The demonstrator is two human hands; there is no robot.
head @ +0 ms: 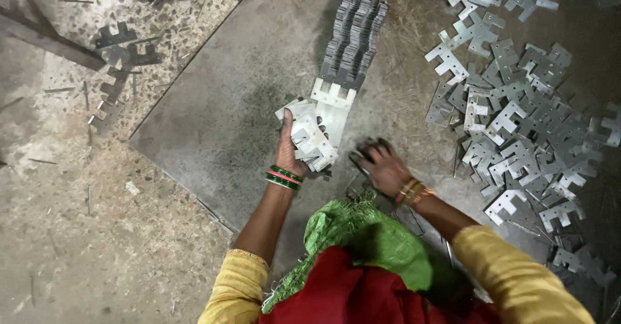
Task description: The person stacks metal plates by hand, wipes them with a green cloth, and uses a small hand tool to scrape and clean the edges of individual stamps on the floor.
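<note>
The left hand [290, 148] has its grip clamped on a fanned bunch of stamped metal plates [309, 136], thumb on top, wrist bent back w/ green and red bangles. The bunch sits at the near end of a long stacked row of plates [352, 36], which lies on a grey steel sheet [213, 117] on the floor. The right hand [381, 165] is blurred and low over the sheet, fingers spread and curled down; I cannot tell if it holds something.

Risk, I think: the bunch is not aligned, so a plate can slide out from the bottom, esp. if the thumb pressure gets less. The notched edges look sharp and can cut bare fingers. A push against the row may also tip it sideways. The loose pile of plates [524, 117] lies well apart, at the right.
</note>
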